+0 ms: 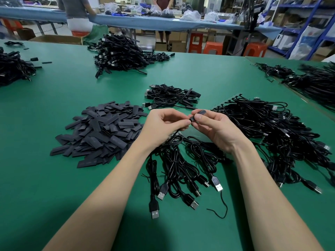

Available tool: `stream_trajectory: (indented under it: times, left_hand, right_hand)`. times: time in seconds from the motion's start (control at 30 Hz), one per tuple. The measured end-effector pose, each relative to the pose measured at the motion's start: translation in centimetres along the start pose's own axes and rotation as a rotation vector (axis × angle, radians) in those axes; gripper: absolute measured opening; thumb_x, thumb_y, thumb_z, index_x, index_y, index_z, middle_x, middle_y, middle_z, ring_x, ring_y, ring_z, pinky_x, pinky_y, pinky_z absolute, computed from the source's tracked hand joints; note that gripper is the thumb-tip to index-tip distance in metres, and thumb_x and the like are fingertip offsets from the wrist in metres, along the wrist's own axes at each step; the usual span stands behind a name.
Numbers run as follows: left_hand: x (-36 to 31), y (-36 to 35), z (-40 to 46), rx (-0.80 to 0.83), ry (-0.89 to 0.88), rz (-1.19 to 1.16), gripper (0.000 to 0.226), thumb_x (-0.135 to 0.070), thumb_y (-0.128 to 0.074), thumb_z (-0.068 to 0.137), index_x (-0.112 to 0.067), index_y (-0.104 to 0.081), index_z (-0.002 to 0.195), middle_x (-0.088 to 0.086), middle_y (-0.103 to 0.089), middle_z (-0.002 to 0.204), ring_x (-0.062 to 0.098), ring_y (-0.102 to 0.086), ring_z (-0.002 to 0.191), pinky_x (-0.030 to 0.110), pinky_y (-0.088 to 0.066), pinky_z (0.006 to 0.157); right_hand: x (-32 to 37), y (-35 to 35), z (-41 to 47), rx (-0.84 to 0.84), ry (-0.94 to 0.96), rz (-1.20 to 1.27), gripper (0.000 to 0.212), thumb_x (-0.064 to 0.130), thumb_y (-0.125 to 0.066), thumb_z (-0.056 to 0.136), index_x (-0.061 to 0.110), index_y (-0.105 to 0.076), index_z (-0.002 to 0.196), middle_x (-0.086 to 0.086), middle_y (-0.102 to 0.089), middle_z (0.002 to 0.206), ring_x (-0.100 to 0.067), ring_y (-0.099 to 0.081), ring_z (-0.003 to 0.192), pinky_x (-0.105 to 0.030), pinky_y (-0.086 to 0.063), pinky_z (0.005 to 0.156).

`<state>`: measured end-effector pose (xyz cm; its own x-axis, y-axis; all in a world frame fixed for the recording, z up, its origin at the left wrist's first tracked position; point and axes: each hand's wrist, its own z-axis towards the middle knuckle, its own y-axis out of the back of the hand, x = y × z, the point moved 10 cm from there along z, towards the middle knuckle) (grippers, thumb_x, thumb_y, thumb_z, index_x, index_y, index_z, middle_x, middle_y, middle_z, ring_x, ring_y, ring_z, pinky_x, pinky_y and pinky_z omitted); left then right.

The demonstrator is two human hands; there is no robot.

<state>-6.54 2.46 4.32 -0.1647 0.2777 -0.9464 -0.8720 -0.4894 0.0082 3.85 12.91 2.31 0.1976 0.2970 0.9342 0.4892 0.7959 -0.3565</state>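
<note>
From the head view I have both hands raised just above the green felt-like table (54, 178), close together near the middle of the picture. My right hand (215, 127) pinches a short flat black plastic sleeve (200, 113) between thumb and forefinger, its far end sticking up and out past the fingertips. My left hand (163, 122) has its fingers curled inward, and its thumb and forefinger tips close on the near end of that same sleeve (whether anything sits inside the sleeve, I cannot tell). So the sleeve is held in the air between the two hands, touching both.

Directly below the hands lies a loose bunch of black USB cables (179, 165), their silver plugs pointing toward me. To the left of it, near my left forearm, is a wide heap of flat dark grey sleeves (101, 131). To the right, a big tangled mound of black cables (272, 127) spreads out beside my right wrist. Just beyond the hands sits a small coiled bundle of black cables (172, 96), and well past it a taller cable pile (119, 53).

At the back, two people stand at a long blue-covered bench (145, 22), with orange plastic stools (213, 48) near it.
</note>
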Motion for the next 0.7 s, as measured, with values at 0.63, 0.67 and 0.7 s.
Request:
stream_trajectory:
  times: [0.63,0.67,0.7]
  left_hand:
    - [-0.39,-0.16,-0.11,-0.035,-0.045,0.076,0.011,-0.003,-0.079,0.083,-0.010,-0.079,0.091,0.006,-0.078,0.083,0.021,-0.074,0.076,0.026,-0.059,0.076]
    - [-0.42,-0.15,-0.14,-0.035,-0.045,0.074,0.011,-0.003,-0.079,0.083,-0.009,-0.079,0.091,0.006,-0.078,0.083,0.021,-0.074,0.076,0.026,-0.059,0.076]
    - [-0.44,-0.12,-0.15,-0.034,-0.045,0.072,0.011,-0.002,-0.079,0.082,-0.009,-0.079,0.091,0.007,-0.078,0.083,0.022,-0.074,0.076,0.026,-0.059,0.076]
  right_hand:
    - [0.24,0.44,-0.11,-0.007,0.021,-0.070,0.023,0.005,-0.074,0.076,0.003,-0.074,0.099,-0.011,-0.076,0.092,-0.017,-0.073,0.085,-0.020,-0.057,0.080]
    - [0.16,0.37,-0.08,-0.004,0.018,-0.068,0.023,0.005,-0.074,0.076,0.003,-0.074,0.099,-0.011,-0.076,0.093,-0.017,-0.073,0.086,-0.020,-0.057,0.080]
    - [0.10,0.33,-0.06,-0.001,0.016,-0.067,0.022,0.005,-0.074,0.076,0.004,-0.075,0.098,-0.011,-0.076,0.093,-0.017,-0.073,0.086,-0.020,-0.057,0.080]
